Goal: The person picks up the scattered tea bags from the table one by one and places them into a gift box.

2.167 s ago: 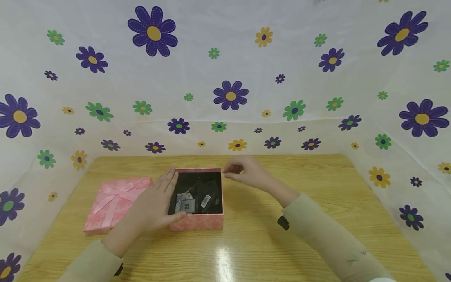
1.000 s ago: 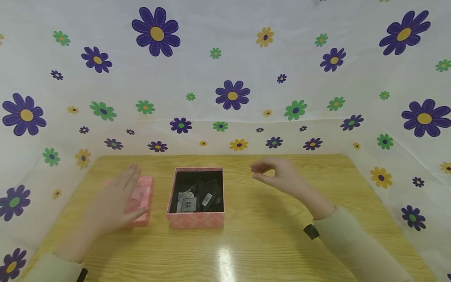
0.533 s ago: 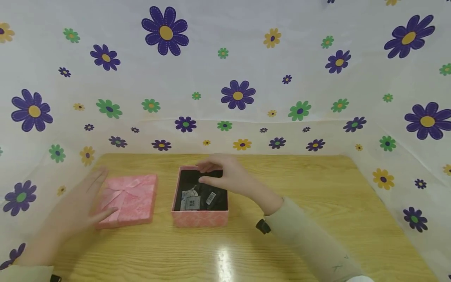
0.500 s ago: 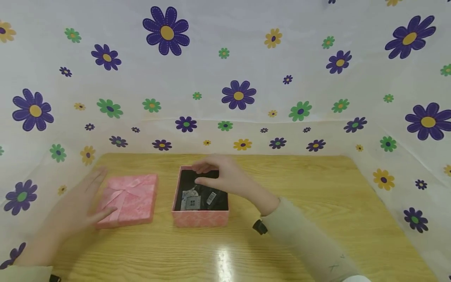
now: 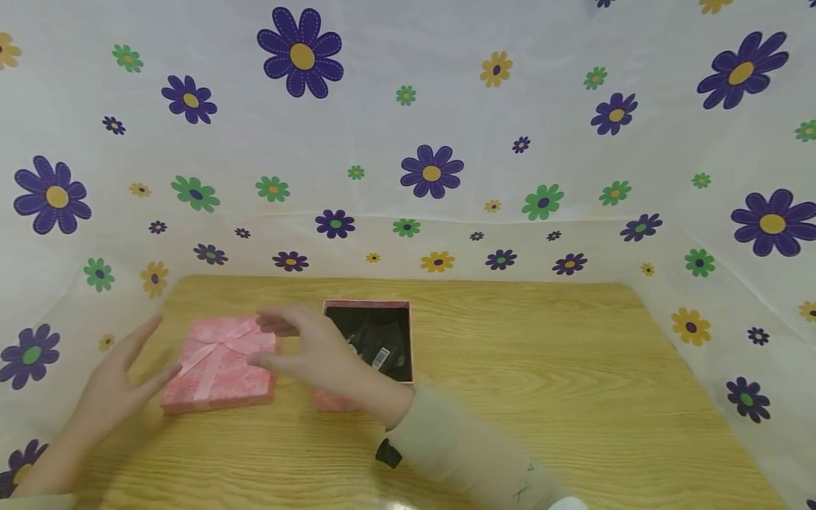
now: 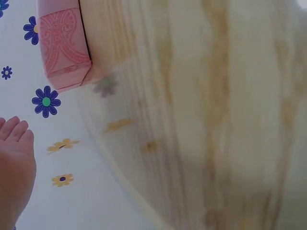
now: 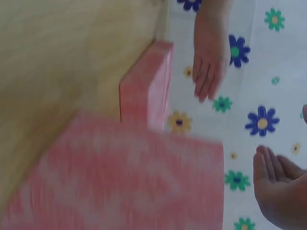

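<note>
My left hand (image 5: 117, 397) is just left of a pink gift-box lid (image 5: 219, 386), thumb spread from the fingers and nothing held. The lid lies flat on the table with a pink ribbon bow (image 5: 224, 343) on top. From the other side my right hand (image 5: 312, 354) reaches across, its fingertips overlapping the lid's right edge; thumb and fingers stand apart, holding nothing. Under that forearm stands the uncovered pink box (image 5: 411, 340), black inside, partly hidden. A packet with a white barcode label (image 5: 380, 358) lies in it. The right wrist view shows the lid (image 7: 144, 93) between both hands.
The wooden table (image 5: 542, 368) carries lid and box on its left half. A white flower-printed cloth (image 5: 376, 127) rises behind it and along both sides.
My left hand has left the box and passed over the lid to its left side. The right hand went rightward, then swung left across the box to the lid's right edge.
</note>
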Available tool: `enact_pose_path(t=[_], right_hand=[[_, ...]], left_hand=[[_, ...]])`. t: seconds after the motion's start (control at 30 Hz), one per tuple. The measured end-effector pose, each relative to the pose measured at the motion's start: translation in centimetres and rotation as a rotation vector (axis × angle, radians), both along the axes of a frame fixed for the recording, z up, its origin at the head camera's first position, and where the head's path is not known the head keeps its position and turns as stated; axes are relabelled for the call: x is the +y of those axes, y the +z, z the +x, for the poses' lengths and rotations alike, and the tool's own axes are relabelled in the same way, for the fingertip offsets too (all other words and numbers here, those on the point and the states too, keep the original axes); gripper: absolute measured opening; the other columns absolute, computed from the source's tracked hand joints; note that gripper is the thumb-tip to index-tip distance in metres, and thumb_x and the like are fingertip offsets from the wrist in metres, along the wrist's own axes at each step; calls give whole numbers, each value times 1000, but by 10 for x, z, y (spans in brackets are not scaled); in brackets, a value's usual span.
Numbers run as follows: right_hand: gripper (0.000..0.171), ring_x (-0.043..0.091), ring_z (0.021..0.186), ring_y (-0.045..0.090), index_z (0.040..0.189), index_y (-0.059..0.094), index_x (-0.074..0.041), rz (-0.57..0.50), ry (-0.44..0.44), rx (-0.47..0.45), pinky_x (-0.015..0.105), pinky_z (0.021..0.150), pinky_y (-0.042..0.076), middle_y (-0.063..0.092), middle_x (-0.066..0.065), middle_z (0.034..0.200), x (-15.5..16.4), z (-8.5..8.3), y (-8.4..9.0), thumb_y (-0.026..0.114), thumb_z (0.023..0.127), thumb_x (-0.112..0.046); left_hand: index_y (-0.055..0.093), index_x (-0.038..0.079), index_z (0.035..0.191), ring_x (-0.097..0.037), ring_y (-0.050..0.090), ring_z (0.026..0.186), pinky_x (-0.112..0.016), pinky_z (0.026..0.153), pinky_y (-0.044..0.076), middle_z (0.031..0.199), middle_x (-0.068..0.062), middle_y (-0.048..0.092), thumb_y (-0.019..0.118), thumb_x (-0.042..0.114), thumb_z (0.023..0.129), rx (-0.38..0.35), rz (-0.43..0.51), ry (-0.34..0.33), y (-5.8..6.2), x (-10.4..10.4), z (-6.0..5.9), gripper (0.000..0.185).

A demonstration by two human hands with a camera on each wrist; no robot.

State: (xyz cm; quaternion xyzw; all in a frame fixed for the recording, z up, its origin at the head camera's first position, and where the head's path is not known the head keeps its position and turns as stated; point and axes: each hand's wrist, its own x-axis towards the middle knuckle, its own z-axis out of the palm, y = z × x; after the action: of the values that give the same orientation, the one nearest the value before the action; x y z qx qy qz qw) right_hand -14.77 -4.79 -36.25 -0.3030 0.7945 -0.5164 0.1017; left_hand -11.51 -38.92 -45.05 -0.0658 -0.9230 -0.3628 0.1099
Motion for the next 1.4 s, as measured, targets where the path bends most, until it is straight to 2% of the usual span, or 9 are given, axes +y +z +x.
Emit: enact_pose_path(t=[0.13, 0.23, 0.4, 0.5, 0.53, 0.67, 0.87, 1.07, 1.4], right_hand=[[66, 9, 138, 59, 156, 52, -13, -79, -37, -99, 19, 114, 47, 62, -1, 151, -26, 17, -11, 78, 98, -31], [74, 9, 145, 53, 160, 45, -14, -84, -93, -126, 25, 118, 45, 55, -3, 158, -41, 27, -22, 77, 97, -36], [88, 17, 156, 40, 166, 33, -14, -41, -238, -213, 41, 125, 41, 39, 1, 169, -56, 35, -42, 78, 94, -41], [96, 23, 160, 33, 168, 28, -13, -24, -312, -259, 47, 129, 36, 32, 5, 174, -62, 34, -52, 81, 92, -40], [99, 25, 161, 32, 168, 27, -12, -21, -333, -275, 48, 129, 35, 31, 6, 174, -63, 32, -55, 83, 91, -39], [104, 25, 158, 35, 169, 27, -15, -34, -388, -323, 47, 128, 38, 33, 5, 172, -69, 27, -68, 89, 86, -31], [97, 19, 140, 51, 158, 43, -17, 30, -391, -271, 36, 119, 47, 54, 2, 151, -72, 20, -90, 95, 77, -22], [91, 15, 133, 56, 153, 51, -13, 76, -328, -218, 27, 114, 48, 60, 4, 143, -69, 18, -96, 96, 74, -14], [84, 15, 135, 55, 153, 51, -9, 119, -324, -82, 25, 116, 47, 59, 5, 145, -68, 20, -94, 88, 78, -4]], left_hand=[[17, 16, 172, 1, 17, 161, -3, 120, 18, 177, -18, 18, 65, 19, 107, -43, 88, 16, -7, -3, 1, 81], [15, 6, 170, 24, 20, 142, 9, 105, 20, 177, -18, 15, 62, 20, 109, -101, 150, 31, -14, -6, 1, 78], [9, 1, 169, 13, 19, 153, 10, 100, 24, 174, -28, 11, 56, 31, 112, -257, 180, 69, -22, -12, 0, 80], [6, 2, 169, -8, 16, 164, 10, 98, 23, 173, -29, 10, 53, 36, 112, -333, 195, 74, -25, -14, -1, 82], [7, 2, 169, 3, 19, 160, 10, 98, 24, 173, -30, 11, 53, 36, 112, -346, 193, 73, -27, -15, -1, 81], [4, 0, 169, -5, 18, 163, 8, 100, 27, 173, -30, 11, 52, 38, 112, -412, 218, 25, -31, -12, -4, 83], [4, -4, 168, -58, 21, 155, 6, 94, 33, 172, -35, 15, 55, 40, 111, -480, 191, -48, -27, 0, -7, 89], [14, -8, 166, -61, 30, 149, 5, 88, 38, 168, -38, 24, 59, 38, 109, -466, 123, -28, -23, 5, -6, 87], [-7, -1, 168, -54, 7, 158, 8, 98, 24, 174, -32, -2, 60, 36, 109, -547, 234, -35, -18, 8, 1, 97]])
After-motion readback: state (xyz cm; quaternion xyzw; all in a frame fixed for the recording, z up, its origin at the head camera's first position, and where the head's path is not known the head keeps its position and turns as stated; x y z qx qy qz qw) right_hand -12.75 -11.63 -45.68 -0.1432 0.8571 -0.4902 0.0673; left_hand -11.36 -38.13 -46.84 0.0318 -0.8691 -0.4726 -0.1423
